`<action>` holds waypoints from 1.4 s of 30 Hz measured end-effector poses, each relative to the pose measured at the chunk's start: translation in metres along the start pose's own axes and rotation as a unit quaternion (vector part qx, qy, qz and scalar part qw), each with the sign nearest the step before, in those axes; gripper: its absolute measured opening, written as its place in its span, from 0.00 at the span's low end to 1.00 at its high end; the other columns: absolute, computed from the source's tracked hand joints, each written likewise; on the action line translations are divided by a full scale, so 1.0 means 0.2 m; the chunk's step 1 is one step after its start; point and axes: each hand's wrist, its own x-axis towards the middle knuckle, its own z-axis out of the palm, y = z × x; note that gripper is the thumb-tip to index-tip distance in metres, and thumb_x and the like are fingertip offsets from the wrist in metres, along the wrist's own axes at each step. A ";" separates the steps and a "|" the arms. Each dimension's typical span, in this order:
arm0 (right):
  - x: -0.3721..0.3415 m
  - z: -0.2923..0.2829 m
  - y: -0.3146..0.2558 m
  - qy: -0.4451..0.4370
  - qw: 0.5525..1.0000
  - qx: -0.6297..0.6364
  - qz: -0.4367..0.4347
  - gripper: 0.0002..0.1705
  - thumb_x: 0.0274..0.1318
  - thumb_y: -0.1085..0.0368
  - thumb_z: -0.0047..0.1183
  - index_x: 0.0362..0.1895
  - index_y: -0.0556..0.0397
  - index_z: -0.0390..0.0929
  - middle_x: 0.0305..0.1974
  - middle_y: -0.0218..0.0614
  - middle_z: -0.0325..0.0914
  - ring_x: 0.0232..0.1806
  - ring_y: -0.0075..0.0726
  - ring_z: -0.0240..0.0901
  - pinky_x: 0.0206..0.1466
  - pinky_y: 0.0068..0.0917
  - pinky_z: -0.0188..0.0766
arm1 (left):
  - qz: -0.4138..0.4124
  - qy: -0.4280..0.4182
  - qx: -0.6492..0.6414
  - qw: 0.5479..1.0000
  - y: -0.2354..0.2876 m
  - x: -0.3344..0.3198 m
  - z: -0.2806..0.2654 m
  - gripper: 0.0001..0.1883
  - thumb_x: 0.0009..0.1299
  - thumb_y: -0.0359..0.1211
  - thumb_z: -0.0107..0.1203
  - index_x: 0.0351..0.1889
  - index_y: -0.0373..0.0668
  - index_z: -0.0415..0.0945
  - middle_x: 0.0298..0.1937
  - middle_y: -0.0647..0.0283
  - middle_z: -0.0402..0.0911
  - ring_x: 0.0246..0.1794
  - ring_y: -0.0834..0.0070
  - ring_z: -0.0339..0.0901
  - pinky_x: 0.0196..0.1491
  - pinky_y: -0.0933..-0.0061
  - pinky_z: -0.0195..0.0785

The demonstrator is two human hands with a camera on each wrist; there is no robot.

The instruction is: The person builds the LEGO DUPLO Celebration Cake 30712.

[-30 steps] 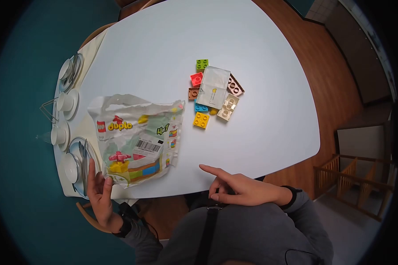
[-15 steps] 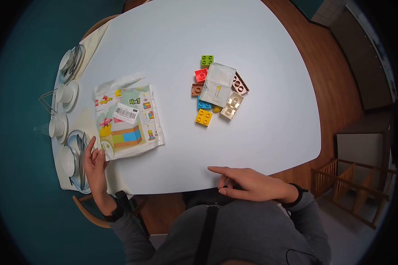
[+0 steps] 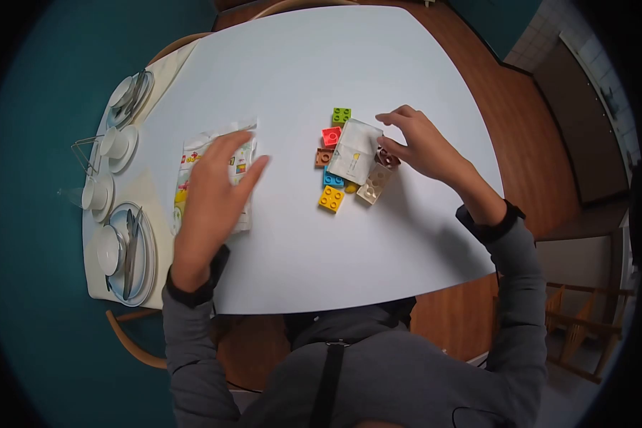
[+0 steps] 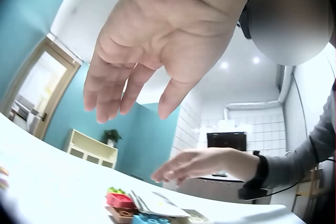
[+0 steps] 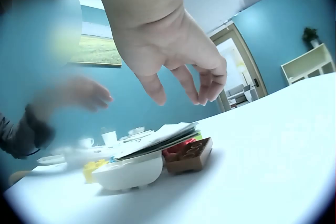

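My left hand (image 3: 217, 189) hovers over a white Duplo bag (image 3: 244, 220), its fingers loosely extended and holding nothing; the hand hides much of the bag's middle. On the right, my right hand (image 3: 428, 146) reaches over the table with its fingers bent a little and thumb apart, close to the right edge of a folded paper booklet (image 3: 355, 151). The booklet lies on a group of Duplo bricks: green (image 3: 342, 115), red (image 3: 332, 136), brown (image 3: 324, 158), blue (image 3: 333, 178), yellow (image 3: 331, 200) and cream (image 3: 374, 187). In the right wrist view a gap separates the fingertips from the booklet (image 5: 163, 139).
Along the table's left side, bowls (image 3: 110, 250), cups (image 3: 114, 143) and plates (image 3: 148, 264) with cutlery stand on cream cloths. A wire rack (image 3: 85, 153) is among them. The white table (image 3: 335, 264) ends just before the person's body.
The bag was lowered flat onto the table, and my left hand let go and moved over it. My right hand has risen from the near edge to beside the booklet and bricks.
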 end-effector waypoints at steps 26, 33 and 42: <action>0.13 -0.15 -0.12 0.000 0.975 0.220 0.032 0.17 0.64 0.56 0.55 0.36 0.59 0.77 0.31 0.31 0.77 0.37 0.25 0.72 0.43 0.25 0.70 | 0.057 -0.061 -0.075 0.994 0.23 0.28 0.45 0.43 0.51 0.42 0.74 0.61 0.29 0.67 0.47 0.49 0.75 0.49 0.59 0.76 0.50 0.65 0.72; 0.05 -0.22 -0.13 0.025 0.961 0.264 -0.072 0.31 0.62 0.45 0.55 0.52 0.63 0.75 0.43 0.46 0.80 0.49 0.40 0.77 0.54 0.35 0.73 | -0.007 -0.158 -0.368 0.916 0.19 0.34 0.25 0.36 0.59 0.44 0.69 0.60 0.32 0.70 0.50 0.53 0.78 0.53 0.64 0.76 0.51 0.63 0.74; 0.00 -0.16 -0.22 -0.016 0.959 0.264 -0.102 0.40 0.57 0.44 0.61 0.58 0.67 0.68 0.44 0.57 0.80 0.49 0.50 0.80 0.49 0.36 0.77 | -0.037 -0.151 -0.530 0.834 0.22 0.32 0.17 0.27 0.65 0.41 0.64 0.55 0.32 0.74 0.47 0.60 0.80 0.45 0.74 0.78 0.50 0.72 0.73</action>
